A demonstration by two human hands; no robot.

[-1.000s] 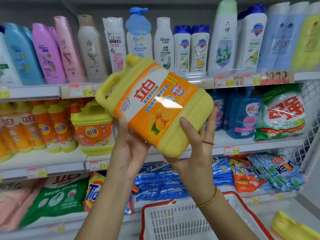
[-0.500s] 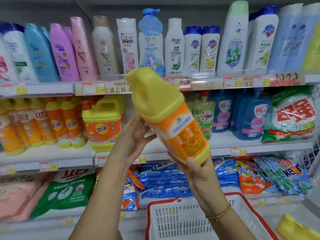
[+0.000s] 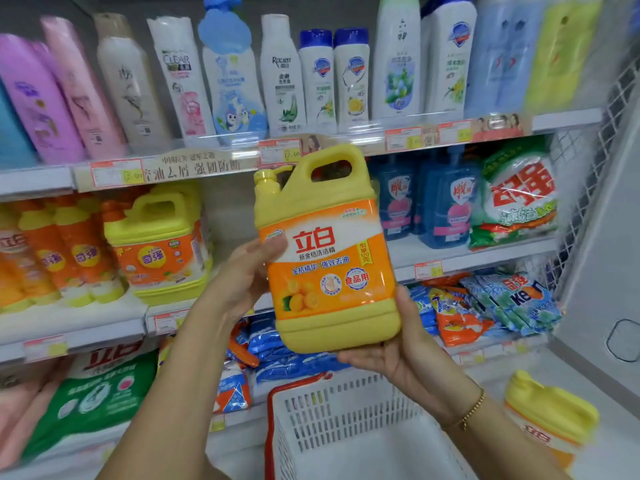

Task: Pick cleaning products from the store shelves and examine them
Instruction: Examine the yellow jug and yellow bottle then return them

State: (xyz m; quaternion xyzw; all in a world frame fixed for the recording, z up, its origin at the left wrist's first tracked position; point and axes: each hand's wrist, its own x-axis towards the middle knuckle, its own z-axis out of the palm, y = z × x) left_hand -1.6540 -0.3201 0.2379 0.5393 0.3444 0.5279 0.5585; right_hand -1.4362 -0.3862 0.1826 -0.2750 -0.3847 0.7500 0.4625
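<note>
A shopper holds a yellow detergent jug [image 3: 329, 258] upright before the store shelves [image 3: 467, 251], label facing the camera. The left hand [image 3: 242, 275] grips its side and the right hand [image 3: 391, 351] cradles its base. One product appears picked and under examination; many others stand untouched. Below, the white basket [image 3: 332, 410] shows no goods in its visible part.

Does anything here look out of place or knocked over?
Yes: a second yellow bottle lies tilted at the lower right, off the shelves, right of the basket. The jug, held by the left hand and right hand, is upright and looks intact.
</note>
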